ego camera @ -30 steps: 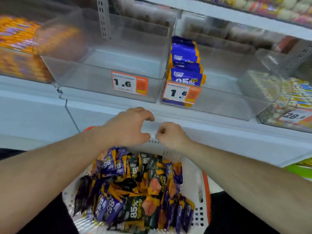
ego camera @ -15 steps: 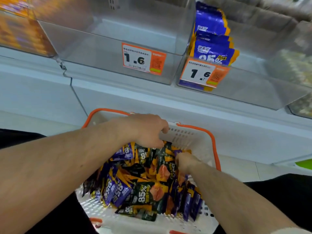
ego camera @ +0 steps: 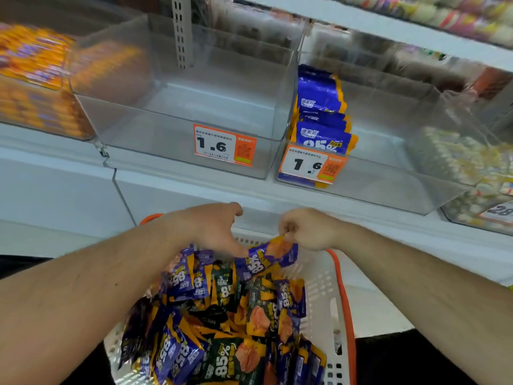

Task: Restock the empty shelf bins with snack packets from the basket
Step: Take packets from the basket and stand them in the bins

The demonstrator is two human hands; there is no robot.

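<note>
1. The right hand (ego camera: 311, 228) curls its fingers (ego camera: 288, 229) round the orange top edge of a purple snack packet (ego camera: 266, 258), pinching it and holding it above the heap.
2. The left hand (ego camera: 211, 229) meets the same packet at its lower left corner with the thumb, the other fingers loosely bent and spread; whether they grip it cannot be told.
3. Directly below both sets of fingers, purple and dark green packets marked "85%" (ego camera: 222, 323) fill a white basket (ego camera: 330, 295) with an orange rim.
4. Above the left fingers, a clear shelf bin (ego camera: 177, 112) sits bare, an orange "1.6" price tag (ego camera: 224, 148) on its front wall.
5. Above the right fingers, a second clear bin (ego camera: 388, 173) holds a short row of blue packets (ego camera: 322, 118) along its left wall, behind its own "1.6" tag (ego camera: 312, 165).
6. Farther out, left of the bare bin, a bin of orange-wrapped goods (ego camera: 36, 87) appears blurred; to the far right, another bin of pale sweets (ego camera: 466, 162).
</note>
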